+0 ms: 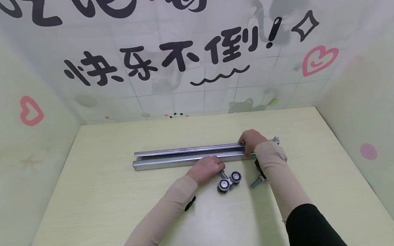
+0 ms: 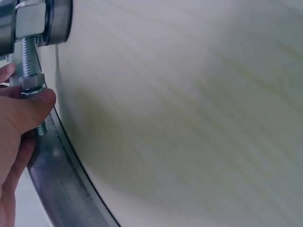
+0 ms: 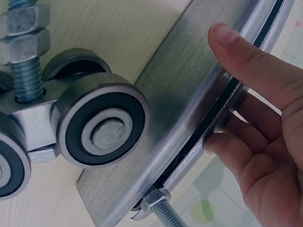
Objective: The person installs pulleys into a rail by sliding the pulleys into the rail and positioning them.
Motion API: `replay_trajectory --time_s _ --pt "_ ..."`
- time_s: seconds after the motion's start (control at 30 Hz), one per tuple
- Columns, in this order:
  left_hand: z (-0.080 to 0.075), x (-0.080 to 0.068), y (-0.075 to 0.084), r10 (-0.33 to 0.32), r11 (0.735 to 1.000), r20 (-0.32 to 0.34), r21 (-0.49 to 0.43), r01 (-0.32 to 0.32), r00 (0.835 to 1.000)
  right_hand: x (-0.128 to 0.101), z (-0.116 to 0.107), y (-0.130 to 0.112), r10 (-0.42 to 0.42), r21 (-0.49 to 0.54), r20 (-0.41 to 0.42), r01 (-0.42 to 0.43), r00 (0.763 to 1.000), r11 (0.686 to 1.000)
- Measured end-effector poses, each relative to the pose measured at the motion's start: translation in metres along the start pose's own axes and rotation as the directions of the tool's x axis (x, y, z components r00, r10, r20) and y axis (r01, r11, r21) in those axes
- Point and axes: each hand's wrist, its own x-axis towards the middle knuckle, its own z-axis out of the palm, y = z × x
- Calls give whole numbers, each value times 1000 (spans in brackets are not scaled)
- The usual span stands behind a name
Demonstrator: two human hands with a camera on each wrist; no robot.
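A long steel channel rail (image 1: 186, 156) lies across the pale table (image 1: 95, 214). My right hand (image 1: 247, 143) grips it near its right end. In the right wrist view the thumb (image 3: 246, 61) lies on the rail (image 3: 189, 104) and the fingers (image 3: 227, 146) curl under its slotted edge. A roller trolley (image 1: 229, 181) with black-tyred wheels (image 3: 100, 125) lies just in front of the rail. My left hand (image 1: 216, 165) pinches the trolley's threaded bolt (image 2: 29, 61) just below its nut, with the rail (image 2: 57, 179) underneath.
A loose bolt (image 1: 256, 182) lies on the table beside my right forearm. Another bolt (image 3: 165, 215) sticks out of the rail's right end. Printed backdrop walls (image 1: 190, 59) close the table in at the back and on both sides.
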Motion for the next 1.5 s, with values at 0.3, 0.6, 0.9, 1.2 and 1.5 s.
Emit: replay_trajectory --time_s 0.3,0.6,0.9,1.2,1.5 --pt "-10 -5 -8 44 995 0 -91 -44 999 0 0 -1 -11 -19 -3 11 1000 1000" --pt "-23 -10 -9 91 985 -11 -147 -91 996 -4 0 -2 9 1 14 -9 1000 1000" --pt "-41 2 4 162 980 -92 -99 -170 983 -4 1 -1 15 -5 11 -15 1000 1000" --pt "-57 23 33 303 952 -34 -37 -304 952 -7 0 -3 -9 0 -6 9 1000 1000" --pt "-59 24 33 199 912 64 -378 -161 978 -7 -4 -6 -16 -11 -5 16 1000 1000"
